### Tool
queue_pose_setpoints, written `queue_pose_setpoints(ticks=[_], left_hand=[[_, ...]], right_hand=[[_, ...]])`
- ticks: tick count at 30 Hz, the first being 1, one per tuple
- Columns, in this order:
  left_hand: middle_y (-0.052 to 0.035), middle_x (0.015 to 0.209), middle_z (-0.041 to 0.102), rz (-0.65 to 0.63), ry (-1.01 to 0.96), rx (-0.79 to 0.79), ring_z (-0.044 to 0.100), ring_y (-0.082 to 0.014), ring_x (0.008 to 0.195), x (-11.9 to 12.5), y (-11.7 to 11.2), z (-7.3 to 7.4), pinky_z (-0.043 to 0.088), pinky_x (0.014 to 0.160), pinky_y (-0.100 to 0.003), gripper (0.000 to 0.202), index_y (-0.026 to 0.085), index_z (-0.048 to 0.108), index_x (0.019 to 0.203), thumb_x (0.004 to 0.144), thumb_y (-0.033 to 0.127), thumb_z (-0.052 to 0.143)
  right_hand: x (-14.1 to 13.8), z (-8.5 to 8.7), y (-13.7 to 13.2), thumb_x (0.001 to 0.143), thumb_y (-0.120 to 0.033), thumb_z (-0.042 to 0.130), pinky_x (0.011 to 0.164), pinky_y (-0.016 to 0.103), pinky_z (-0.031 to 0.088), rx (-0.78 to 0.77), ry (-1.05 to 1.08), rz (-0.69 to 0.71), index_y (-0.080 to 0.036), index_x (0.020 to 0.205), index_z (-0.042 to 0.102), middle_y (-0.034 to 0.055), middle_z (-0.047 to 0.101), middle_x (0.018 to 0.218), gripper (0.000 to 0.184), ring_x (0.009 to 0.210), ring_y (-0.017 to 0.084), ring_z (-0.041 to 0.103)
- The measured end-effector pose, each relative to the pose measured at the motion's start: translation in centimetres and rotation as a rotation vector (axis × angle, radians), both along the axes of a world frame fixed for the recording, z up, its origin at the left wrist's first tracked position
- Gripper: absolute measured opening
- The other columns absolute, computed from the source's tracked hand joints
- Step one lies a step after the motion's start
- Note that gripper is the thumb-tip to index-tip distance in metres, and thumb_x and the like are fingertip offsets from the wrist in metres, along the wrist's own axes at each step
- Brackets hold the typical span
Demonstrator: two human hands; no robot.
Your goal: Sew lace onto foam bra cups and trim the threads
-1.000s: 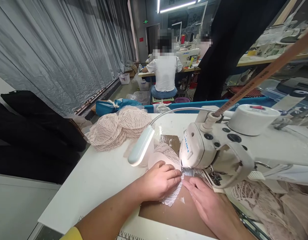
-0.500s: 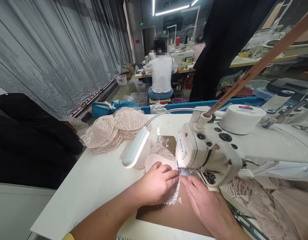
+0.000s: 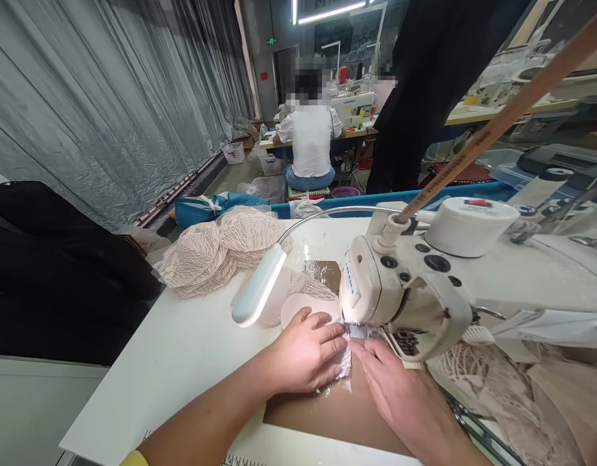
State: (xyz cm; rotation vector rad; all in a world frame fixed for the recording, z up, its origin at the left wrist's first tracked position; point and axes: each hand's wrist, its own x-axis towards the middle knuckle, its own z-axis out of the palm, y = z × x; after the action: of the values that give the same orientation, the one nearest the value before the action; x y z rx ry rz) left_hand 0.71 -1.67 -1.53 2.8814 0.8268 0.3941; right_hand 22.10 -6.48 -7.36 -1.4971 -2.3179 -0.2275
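Beige bra cups [image 3: 305, 307] with lace lie at the left of the sewing machine's needle area. My left hand [image 3: 308, 356] rests palm down on the piece, its bent fingers holding it down beside the presser foot [image 3: 347, 330]. From under those fingers a white textured edge [image 3: 345, 366] shows. My right hand [image 3: 395, 382] is closed, thumb and forefinger together at the fabric's right edge, just in front of the foot. Its fingertips almost meet those of my left hand. The JUKI sewing machine head [image 3: 361, 285] hides part of the work.
A lit lamp [image 3: 259, 288] on a bendy neck hangs left of the machine. Stacked lace bra cups [image 3: 201, 259] lie at the back left; lace fabric [image 3: 497, 388] is heaped right. A thread cone [image 3: 473, 226] tops the machine. One person [image 3: 312, 142] sits ahead.
The white textured edge has drawn forward toward the needle and bunched, showing shorter below my left hand. My hands have stayed nearly in place. The view has shifted slightly.
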Motion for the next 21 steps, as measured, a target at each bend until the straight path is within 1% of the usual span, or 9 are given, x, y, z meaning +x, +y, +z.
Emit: queue_pose_setpoints(ticks=[4,8,12,15,18,21], left_hand=[[-0.0101,0.124,0.059,0.003,0.005,-0.002,0.048,-0.0281,0.113,0.0,0.0,0.0,0.035,0.095,-0.044,0.041,0.017,0.056,0.120,0.091,0.044,0.047],[-0.0115,0.123,0.059,-0.002,0.006,0.011,0.049,-0.0293,0.113,-0.1,0.0,-0.1,0.035,0.095,-0.045,0.042,0.018,0.056,0.120,0.090,0.046,0.048],[-0.0122,0.125,0.057,-0.010,-0.005,0.014,0.049,-0.0287,0.113,-0.1,0.0,-0.3,0.035,0.095,-0.045,0.042,0.019,0.056,0.120,0.089,0.047,0.050],[-0.0124,0.125,0.057,-0.012,-0.017,0.010,0.048,-0.0284,0.114,-0.1,0.0,-0.3,0.034,0.096,-0.045,0.043,0.018,0.057,0.119,0.089,0.048,0.050],[-0.0117,0.119,0.059,-0.019,-0.048,-0.019,0.049,-0.0266,0.110,-0.2,-0.1,-0.2,0.035,0.096,-0.043,0.042,0.018,0.057,0.117,0.089,0.048,0.050],[-0.0102,0.105,0.061,-0.021,-0.063,-0.064,0.052,-0.0233,0.099,-0.4,-0.4,0.0,0.037,0.091,-0.038,0.040,0.017,0.059,0.113,0.089,0.048,0.051]], right_hand=[[0.4,0.4,-0.2,0.089,-0.014,0.036,0.060,0.026,0.049,-0.029,0.030,0.039,-0.026,0.119,0.064,0.0098,0.068,0.109,0.043,0.072,0.016,0.066],[0.6,1.1,-0.5,0.090,-0.014,0.036,0.057,0.025,0.048,-0.046,0.093,0.105,-0.025,0.118,0.063,0.0074,0.068,0.110,0.041,0.071,0.015,0.066],[0.7,1.4,-0.8,0.089,-0.011,0.035,0.066,0.028,0.049,-0.052,0.133,0.189,-0.021,0.113,0.064,0.0073,0.070,0.102,0.039,0.079,0.016,0.066],[0.7,1.3,-1.0,0.088,-0.009,0.035,0.069,0.029,0.048,-0.024,0.162,0.250,-0.021,0.108,0.065,0.0064,0.070,0.098,0.037,0.078,0.016,0.065],[0.7,1.3,-1.1,0.087,-0.007,0.035,0.069,0.030,0.045,-0.004,0.186,0.276,-0.020,0.107,0.063,0.0049,0.070,0.092,0.036,0.074,0.016,0.064],[0.5,1.8,-1.1,0.087,-0.006,0.037,0.067,0.030,0.042,0.002,0.198,0.291,-0.019,0.107,0.061,0.0042,0.069,0.090,0.035,0.073,0.016,0.063]])
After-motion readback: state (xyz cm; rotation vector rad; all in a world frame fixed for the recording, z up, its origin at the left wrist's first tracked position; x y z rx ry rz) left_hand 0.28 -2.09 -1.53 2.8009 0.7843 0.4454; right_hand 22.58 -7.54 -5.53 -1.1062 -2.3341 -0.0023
